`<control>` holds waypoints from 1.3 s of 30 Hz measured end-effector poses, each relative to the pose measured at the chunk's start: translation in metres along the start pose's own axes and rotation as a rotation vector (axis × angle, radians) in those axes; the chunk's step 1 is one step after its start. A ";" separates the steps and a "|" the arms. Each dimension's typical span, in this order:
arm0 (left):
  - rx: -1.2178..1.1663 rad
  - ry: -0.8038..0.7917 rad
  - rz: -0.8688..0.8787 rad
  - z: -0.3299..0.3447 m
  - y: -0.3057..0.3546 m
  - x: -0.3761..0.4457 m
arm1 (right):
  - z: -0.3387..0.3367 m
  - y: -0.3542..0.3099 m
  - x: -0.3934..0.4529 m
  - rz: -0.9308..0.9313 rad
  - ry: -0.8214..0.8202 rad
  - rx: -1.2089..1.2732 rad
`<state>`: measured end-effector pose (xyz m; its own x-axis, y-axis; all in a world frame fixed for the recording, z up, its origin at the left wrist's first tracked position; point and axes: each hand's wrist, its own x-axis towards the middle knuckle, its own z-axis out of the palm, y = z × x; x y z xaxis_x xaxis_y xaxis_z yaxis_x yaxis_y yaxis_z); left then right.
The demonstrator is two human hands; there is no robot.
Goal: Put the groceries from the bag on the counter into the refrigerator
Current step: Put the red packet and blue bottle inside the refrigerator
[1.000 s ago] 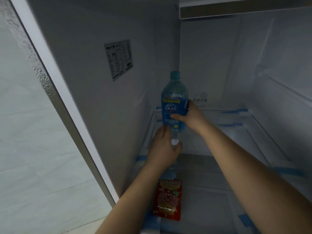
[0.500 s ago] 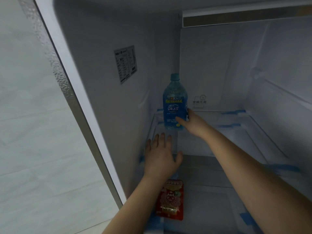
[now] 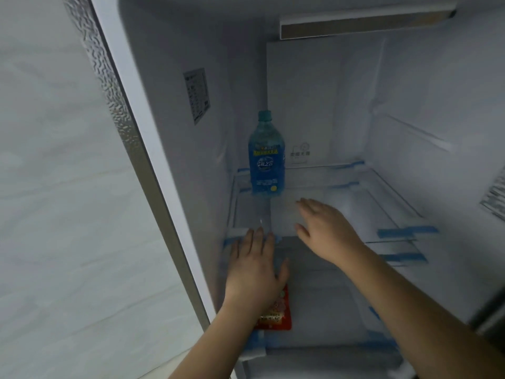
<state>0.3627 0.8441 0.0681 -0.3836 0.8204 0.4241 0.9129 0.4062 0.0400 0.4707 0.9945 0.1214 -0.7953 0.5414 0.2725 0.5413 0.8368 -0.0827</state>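
Note:
A blue drink bottle [image 3: 266, 160] with a teal cap stands upright at the back left of the glass shelf [image 3: 355, 203] inside the open refrigerator. My right hand [image 3: 325, 228] hovers over the shelf's front, fingers spread, a short way in front of the bottle and not touching it. My left hand [image 3: 255, 265] is lower and nearer the fridge's left wall, at the shelf's front edge, fingers apart and holding nothing. A red snack packet [image 3: 276, 314] lies flat on the shelf below, partly hidden by my left wrist.
The fridge's left inner wall [image 3: 169, 160] carries a printed label [image 3: 197, 95]. Blue tape strips [image 3: 407, 231] mark the shelf edges. A textured metal door frame [image 3: 120, 127] and a pale tiled wall [image 3: 54, 187] lie to the left.
My right hand has let go of the bottle, which now stands on the shelf, and has drawn back toward me. My left hand has also pulled back and lower.

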 end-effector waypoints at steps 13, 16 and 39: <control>-0.063 -0.024 0.161 -0.009 0.026 -0.050 | 0.003 -0.015 -0.101 0.080 0.013 -0.162; -0.070 -0.019 0.154 -0.018 0.036 -0.063 | 0.001 -0.016 -0.121 0.079 0.039 -0.135; 0.113 -0.397 -0.490 -0.085 0.038 -0.345 | 0.050 -0.137 -0.284 -0.364 -0.279 0.183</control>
<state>0.5421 0.5420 0.0004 -0.7947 0.6069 0.0123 0.6069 0.7938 0.0394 0.6092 0.7303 0.0073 -0.9802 0.1917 0.0503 0.1779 0.9628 -0.2032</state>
